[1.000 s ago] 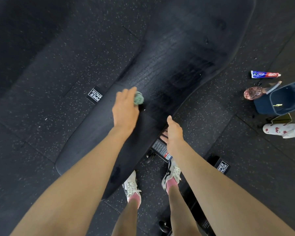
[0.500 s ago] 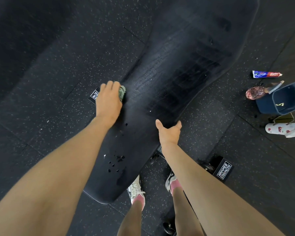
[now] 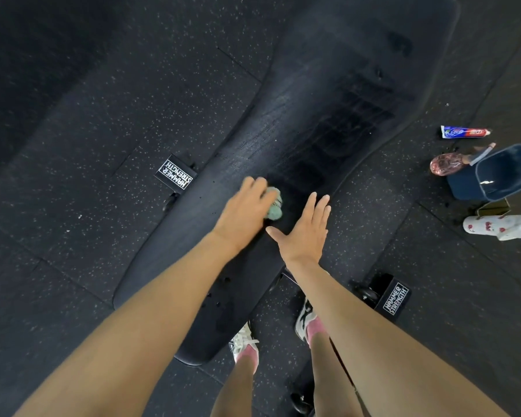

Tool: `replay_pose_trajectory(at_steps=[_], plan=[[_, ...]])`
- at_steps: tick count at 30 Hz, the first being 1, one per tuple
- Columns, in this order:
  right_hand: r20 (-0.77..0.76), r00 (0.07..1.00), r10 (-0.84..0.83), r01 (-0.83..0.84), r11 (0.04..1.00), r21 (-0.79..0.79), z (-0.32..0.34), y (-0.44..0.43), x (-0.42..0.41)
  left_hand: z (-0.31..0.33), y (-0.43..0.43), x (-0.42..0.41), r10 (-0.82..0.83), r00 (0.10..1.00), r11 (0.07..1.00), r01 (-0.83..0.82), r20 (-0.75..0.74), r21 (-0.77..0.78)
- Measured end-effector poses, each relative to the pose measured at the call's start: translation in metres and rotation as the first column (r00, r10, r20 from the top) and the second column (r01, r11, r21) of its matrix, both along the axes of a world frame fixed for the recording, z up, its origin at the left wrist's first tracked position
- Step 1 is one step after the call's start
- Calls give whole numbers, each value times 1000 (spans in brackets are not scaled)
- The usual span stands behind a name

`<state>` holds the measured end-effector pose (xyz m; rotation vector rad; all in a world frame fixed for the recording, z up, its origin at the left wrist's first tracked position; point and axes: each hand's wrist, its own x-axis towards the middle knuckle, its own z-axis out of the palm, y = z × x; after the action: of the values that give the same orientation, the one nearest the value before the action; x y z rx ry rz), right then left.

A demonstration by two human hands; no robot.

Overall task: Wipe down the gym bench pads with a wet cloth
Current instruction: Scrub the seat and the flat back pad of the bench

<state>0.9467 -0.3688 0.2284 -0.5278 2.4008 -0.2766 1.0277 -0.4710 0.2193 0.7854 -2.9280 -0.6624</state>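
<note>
On bench pad [image 3: 328, 100], left hand [image 3: 244, 212] holds cloth [image 3: 274, 206]; pad runs lower-left to upper-right.

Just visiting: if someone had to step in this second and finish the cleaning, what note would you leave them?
Left hand: grips the green cloth, pressed on the bench pad about midway along.
Right hand: open, fingers straight, over the pad's right edge beside the cloth; contact unclear.
Done: wet streaks show across the middle and far stretch of the pad.
To do: the near end shows only scattered droplets, so it probably needs wiping.
Blue bucket stands on the floor to the right.
</note>
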Motion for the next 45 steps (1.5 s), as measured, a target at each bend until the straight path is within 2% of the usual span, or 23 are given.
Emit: replay_pose_trajectory(at_steps=[5,8,10,14,17,21,24,26,28,30,33,35,36,43,45], plan=[[27,1000,-12,12,1000,9,2,-2,1,-1,-63,20,326,945,945,-326,10,-9],[37,999,-15,14,1000,24,2,-3,1,0,-93,32,612,789,790,-613,54,16],[36,999,-15,15,1000,20,2,-2,1,2,-96,38,705,708,707,-706,44,44],[20,1000,-12,13,1000,-16,-2,0,2,0,-66,30,668,744,744,-666,-23,57],[15,1000,-16,16,999,-31,-4,3,3,-8,-31,14,682,730,729,-675,-45,110],[6,1000,-14,14,999,-41,-4,3,3,-8,32,-10,510,860,852,-501,-30,150],[-14,1000,24,-25,996,-91,-6,13,0,1,61,-23,388,922,896,-379,7,233],[-28,995,91,-94,988,-124,-8,25,-5,3,63,-25,247,969,916,-236,7,323],[-6,988,157,-157,977,-148,-6,37,-14,5,56,-20,205,979,912,-184,-18,366],[5,974,228,-225,962,-154,-5,46,-22,9,43,-14,350,935,889,-311,-61,337],[24,963,267,-260,951,-168,-4,49,-26,9,16,6,665,741,737,-632,-93,241],[48,966,252,-240,954,-178,-4,48,-26,7,0,24,758,651,648,-743,-48,166],[56,968,243,-229,955,-186,-4,48,-26,5,-2,30,763,646,643,-751,-34,150],[95,984,149,-117,951,-286,12,51,-46,3,65,-2,553,833,822,-549,17,149],[115,985,132,-92,949,-300,14,50,-52,10,87,-12,417,907,889,-422,64,179]])
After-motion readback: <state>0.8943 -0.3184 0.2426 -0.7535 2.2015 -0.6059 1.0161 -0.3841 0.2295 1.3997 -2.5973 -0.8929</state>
